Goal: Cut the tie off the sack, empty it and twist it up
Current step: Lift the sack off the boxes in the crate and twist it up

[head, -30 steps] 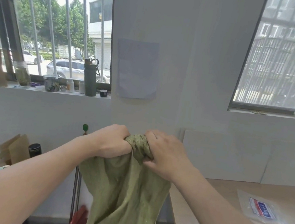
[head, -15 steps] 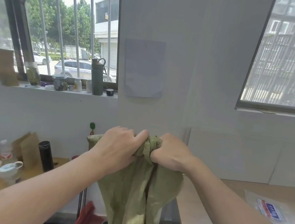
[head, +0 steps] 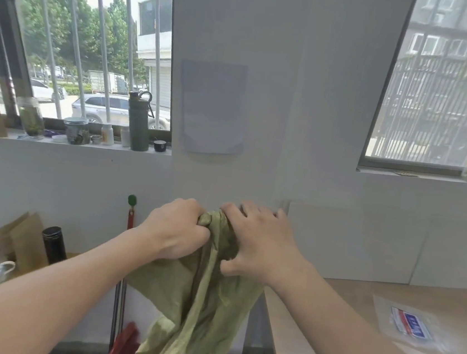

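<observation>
My left hand (head: pixel 177 228) and right hand (head: pixel 259 244), both bare, grip the bunched top of a limp olive-green cloth sack (head: pixel 203 304) held out in front of me.
My left hand is a tight fist, knuckles up, with the fingers curled round the gathered neck. My right hand sits just beside it, its back toward me, with the fingers (head: pixel 251 211) hooked over the top of the bunch and the thumb splayed low against the cloth. The two hands almost meet across the gather. My forearms are bare, reach in from the lower corners and converge at the middle, with the wrists roughly level.
</observation>
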Action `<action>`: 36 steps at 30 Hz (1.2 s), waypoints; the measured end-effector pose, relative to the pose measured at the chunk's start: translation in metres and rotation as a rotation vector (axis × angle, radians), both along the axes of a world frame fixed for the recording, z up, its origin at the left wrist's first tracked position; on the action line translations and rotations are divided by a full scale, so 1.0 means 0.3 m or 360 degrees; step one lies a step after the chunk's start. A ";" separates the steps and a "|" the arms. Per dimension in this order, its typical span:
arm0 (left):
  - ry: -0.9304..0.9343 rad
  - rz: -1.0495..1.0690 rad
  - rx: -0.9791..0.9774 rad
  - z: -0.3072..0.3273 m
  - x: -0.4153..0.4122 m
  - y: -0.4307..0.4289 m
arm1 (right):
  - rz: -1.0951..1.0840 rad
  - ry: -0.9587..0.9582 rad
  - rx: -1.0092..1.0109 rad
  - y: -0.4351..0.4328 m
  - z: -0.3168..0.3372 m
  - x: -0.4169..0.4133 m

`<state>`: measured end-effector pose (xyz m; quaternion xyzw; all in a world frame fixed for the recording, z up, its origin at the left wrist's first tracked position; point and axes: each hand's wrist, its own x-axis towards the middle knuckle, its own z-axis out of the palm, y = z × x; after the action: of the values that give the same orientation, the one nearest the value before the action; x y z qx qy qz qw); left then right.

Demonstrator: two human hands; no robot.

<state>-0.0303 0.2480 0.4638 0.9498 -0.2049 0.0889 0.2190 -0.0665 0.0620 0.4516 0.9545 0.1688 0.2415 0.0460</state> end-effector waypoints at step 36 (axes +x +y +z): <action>-0.0139 0.0056 0.0141 -0.032 0.006 -0.012 | -0.0097 -0.0238 -0.0079 0.033 -0.060 -0.008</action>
<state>-0.0286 0.2442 0.4543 0.9572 -0.2013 0.1251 0.1661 -0.0689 0.0719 0.4335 0.9371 0.1415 0.3064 0.0895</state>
